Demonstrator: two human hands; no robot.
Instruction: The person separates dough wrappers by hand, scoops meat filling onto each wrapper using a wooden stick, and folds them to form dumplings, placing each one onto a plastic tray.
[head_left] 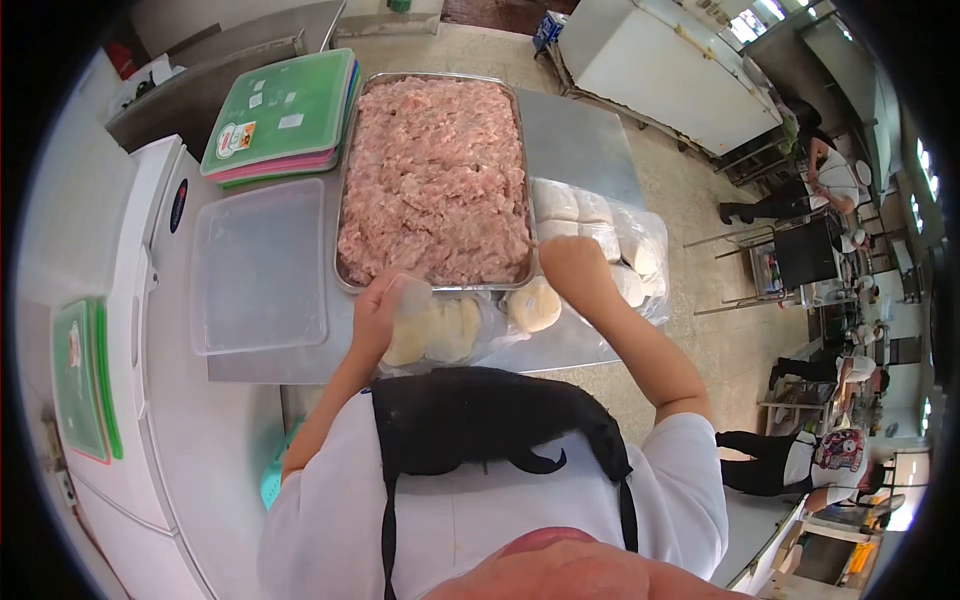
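Observation:
A large metal tray (343,262) heaped with ground meat (435,180) lies in front of me on the table. In my left hand (373,318), by the tray's near left corner, is a thin, pale dough wrapper (408,296), pinched at its edge. My right hand (574,264) is closed in a fist beside the tray's right rim; a small tip shows at its knuckles, but what it grips is hidden. Below the tray lie stacks of round dough wrappers (455,328) in clear plastic. Another stack (535,305) shows its round face below my right hand.
Bagged wrapper stacks (590,220) sit right of the tray. On the left are a clear plastic lid (262,265) and stacked green and pink boards (275,115). A white freezer (190,400) borders the table's left side. Several people work at far-right tables.

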